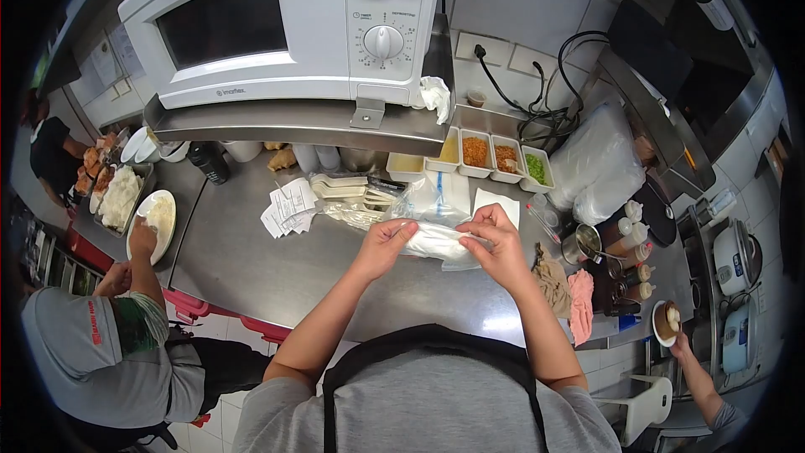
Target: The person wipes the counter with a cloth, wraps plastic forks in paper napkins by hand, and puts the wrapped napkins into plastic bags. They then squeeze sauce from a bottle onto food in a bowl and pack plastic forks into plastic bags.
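Note:
Above the steel counter, a small clear plastic bag [438,242] with something white in it stretches between my two hands. What the white contents are, I cannot make out. My left hand [384,247] pinches the bag's left end between thumb and fingers. At the other end, my right hand [496,243] closes on it the same way. Just behind lies a larger clear plastic package [440,195] with a blue stripe. Wrapped plastic cutlery [356,193] is piled to its left, beside several printed receipts [290,206].
A microwave [293,21] stands on a raised shelf ahead. Topping containers [506,159] line the back; sauce bottles [633,243] and cloths [580,306] are at right. A co-worker [117,352] handles a white plate [159,226] at left. Another person's arm [700,382] holds a bowl [667,331].

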Motion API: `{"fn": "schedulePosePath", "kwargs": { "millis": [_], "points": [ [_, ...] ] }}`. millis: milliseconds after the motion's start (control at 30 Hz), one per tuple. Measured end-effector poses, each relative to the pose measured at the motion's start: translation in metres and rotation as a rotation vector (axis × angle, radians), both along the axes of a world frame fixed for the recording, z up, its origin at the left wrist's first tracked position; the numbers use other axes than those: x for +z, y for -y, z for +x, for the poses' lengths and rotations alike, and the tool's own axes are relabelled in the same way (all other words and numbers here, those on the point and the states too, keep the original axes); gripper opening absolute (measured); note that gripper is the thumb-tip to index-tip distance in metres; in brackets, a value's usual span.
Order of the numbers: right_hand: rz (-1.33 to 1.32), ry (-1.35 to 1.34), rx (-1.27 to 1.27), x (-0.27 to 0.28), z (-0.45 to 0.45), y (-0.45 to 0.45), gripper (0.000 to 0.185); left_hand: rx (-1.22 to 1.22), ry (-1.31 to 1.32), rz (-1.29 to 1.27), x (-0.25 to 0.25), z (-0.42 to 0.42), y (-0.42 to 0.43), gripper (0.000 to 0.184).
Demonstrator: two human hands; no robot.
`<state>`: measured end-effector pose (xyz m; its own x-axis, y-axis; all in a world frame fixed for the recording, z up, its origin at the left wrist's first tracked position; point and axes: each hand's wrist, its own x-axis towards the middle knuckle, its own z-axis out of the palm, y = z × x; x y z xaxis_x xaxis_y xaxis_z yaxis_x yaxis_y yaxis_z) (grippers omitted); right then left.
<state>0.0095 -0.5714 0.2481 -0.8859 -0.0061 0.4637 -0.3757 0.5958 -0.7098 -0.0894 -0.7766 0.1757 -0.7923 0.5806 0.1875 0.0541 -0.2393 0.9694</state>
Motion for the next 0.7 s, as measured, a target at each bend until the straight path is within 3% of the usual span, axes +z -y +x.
{"fn": "schedulePosePath", "kwargs": {
  "millis": [200,400,500,600,700],
  "points": [
    [0.096,0.063,0.05,0.001,0.001,0.002,0.016,0.008,-0.026,-0.015,0.005,0.005,0.002,0.03],
    [0.249,0.526,0.101,-0.025,0.009,-0.039,0.016,0.015,0.085,0.007,-0.017,-0.004,0.019,0.028],
    [-0.409,0.594,0.135,-0.05,0.012,-0.038,0.018,-0.039,0.228,-0.085,-0.022,0.005,0.024,0.031],
    [-0.399,0.719,0.143,-0.068,0.014,-0.035,0.018,-0.036,0.439,-0.161,-0.022,0.022,0.02,0.036],
    [-0.371,0.744,0.106,-0.078,0.019,-0.035,0.013,-0.048,0.314,-0.178,-0.065,0.013,0.023,0.04]
  ]
}}
